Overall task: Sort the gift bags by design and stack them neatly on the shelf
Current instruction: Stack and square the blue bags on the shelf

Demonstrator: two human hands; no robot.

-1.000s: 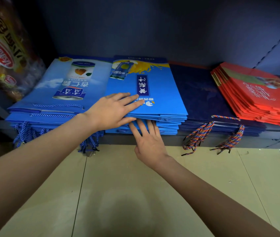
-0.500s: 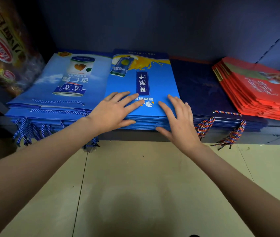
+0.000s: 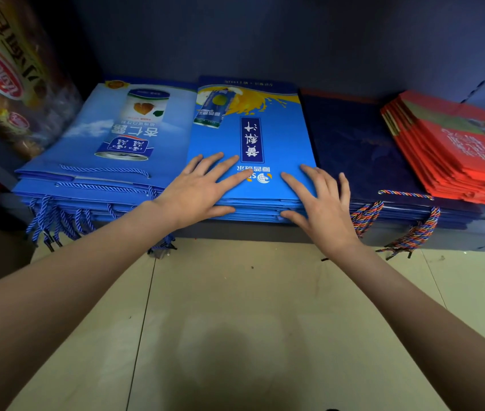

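Four stacks of flat gift bags lie side by side on a low shelf (image 3: 265, 231). From left: light blue bags with a can picture (image 3: 102, 137), bright blue bags with a yellow splash (image 3: 277, 129), dark navy bags (image 3: 354, 149) with multicoloured cord handles, and red bags (image 3: 457, 155). My left hand (image 3: 197, 191) lies flat on the front left of the bright blue stack, thumb against its front edge. On that stack's front right corner rests my right hand (image 3: 321, 200), fingers spread, thumb at the edge.
A clear plastic bag of packaged snacks (image 3: 7, 84) leans at the shelf's left end. Blue cord handles (image 3: 54, 223) hang over the shelf front on the left. Beige tiled floor (image 3: 235, 321) lies below the shelf. A dark back wall closes the shelf behind.
My right hand came from under the front edge of the bright blue stack onto its top right corner. The stack's front edges now look more even. My left hand stayed in place.
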